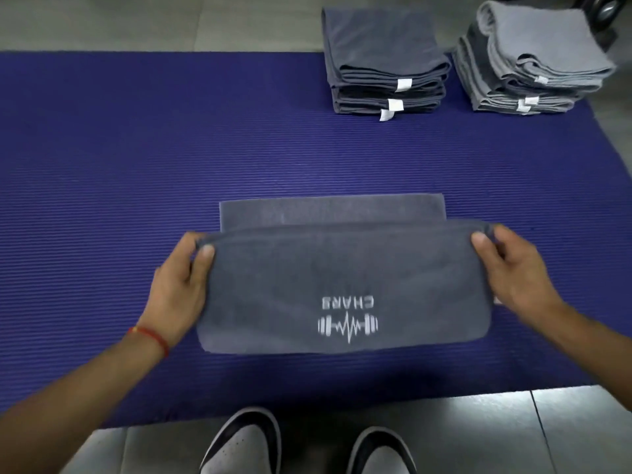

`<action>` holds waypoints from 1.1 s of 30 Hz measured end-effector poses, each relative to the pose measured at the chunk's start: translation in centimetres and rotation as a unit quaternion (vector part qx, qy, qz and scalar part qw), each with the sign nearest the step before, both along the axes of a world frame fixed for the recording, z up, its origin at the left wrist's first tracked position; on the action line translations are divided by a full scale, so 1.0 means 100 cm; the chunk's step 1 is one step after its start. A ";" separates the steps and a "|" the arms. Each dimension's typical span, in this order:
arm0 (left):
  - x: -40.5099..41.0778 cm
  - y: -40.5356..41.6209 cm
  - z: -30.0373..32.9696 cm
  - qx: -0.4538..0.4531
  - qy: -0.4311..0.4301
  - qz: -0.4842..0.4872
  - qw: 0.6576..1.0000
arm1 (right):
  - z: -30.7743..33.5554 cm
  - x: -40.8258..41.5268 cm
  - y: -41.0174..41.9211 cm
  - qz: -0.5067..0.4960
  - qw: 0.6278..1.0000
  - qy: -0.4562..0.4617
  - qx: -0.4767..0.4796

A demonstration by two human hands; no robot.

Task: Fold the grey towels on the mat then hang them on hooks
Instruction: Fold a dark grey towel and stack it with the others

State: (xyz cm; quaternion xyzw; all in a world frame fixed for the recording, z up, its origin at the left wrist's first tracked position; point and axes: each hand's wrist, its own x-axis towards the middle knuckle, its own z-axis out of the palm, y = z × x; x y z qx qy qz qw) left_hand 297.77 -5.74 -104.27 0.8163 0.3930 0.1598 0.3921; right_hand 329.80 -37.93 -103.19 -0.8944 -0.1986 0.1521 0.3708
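A dark grey towel [342, 275] with a white dumbbell logo lies partly folded on the purple mat [136, 165], near its front edge. Its near part is lifted and doubled over, and a flat strip of it shows behind. My left hand [181, 285] pinches the towel's upper left corner between thumb and fingers. My right hand [513, 271] pinches the upper right corner the same way. Both hands hold the folded edge a little above the mat.
A stack of folded dark grey towels [383, 63] sits at the mat's far edge, right of centre. A stack of lighter grey towels [533, 59] stands to its right. My two shoes [239, 443] rest on the grey tiled floor [547, 436] in front of the mat.
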 end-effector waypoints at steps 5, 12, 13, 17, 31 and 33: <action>0.048 0.055 -0.032 -0.015 0.088 0.005 0.996 | -0.031 0.051 0.056 -0.002 0.996 0.010 -0.087; 0.050 0.054 -0.037 -0.041 0.092 0.040 0.994 | -0.040 0.039 0.058 -0.018 0.990 0.000 -0.142; 0.050 0.054 -0.036 -0.051 0.069 0.049 0.995 | -0.038 0.039 0.058 -0.023 0.991 -0.009 -0.134; 0.051 0.061 -0.038 -0.117 0.036 0.069 0.990 | -0.037 0.038 0.059 -0.035 0.991 -0.054 -0.121; 0.046 -0.032 -0.052 0.318 0.146 -0.365 0.863 | -0.046 0.010 0.032 0.010 0.931 -0.136 -0.339; 0.051 -0.053 -0.065 0.312 0.171 -0.408 0.841 | -0.046 0.015 0.036 -0.015 0.932 -0.081 -0.353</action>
